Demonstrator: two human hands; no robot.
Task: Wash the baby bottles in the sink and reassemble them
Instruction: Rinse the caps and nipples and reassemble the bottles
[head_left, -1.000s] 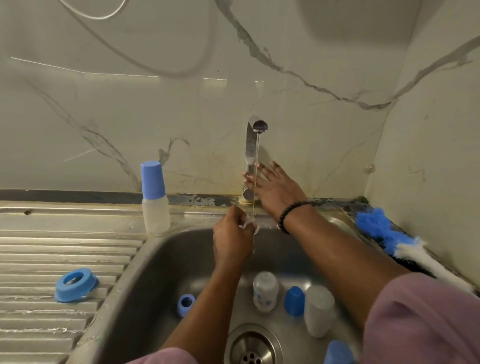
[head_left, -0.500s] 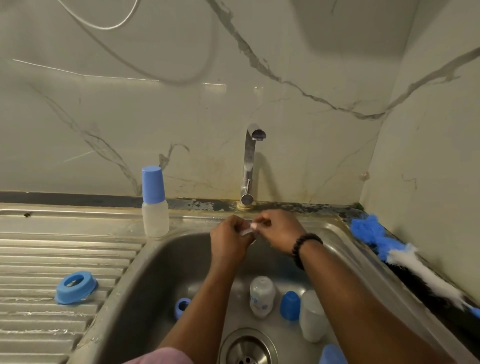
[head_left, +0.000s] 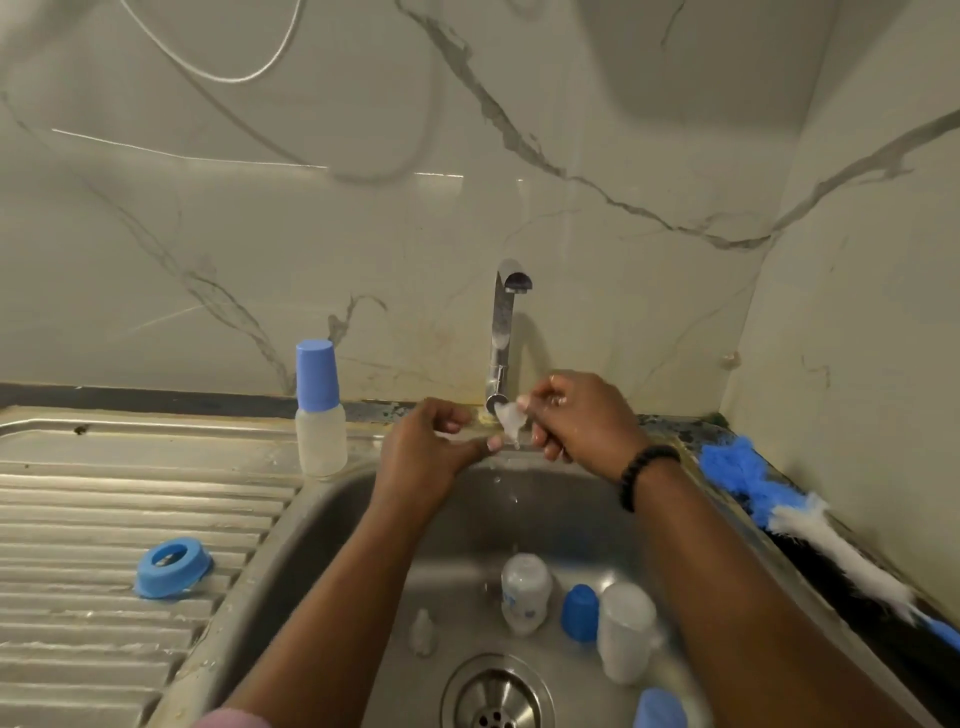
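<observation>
Above the steel sink, the right hand pinches a clear teat, its grip clamped on it just below the tap. The left hand hovers beside it, fingers loosely curled, holding nothing. Two bottle bodies and a blue cap lie in the sink near the drain; a capped bottle stands on its rim.
</observation>
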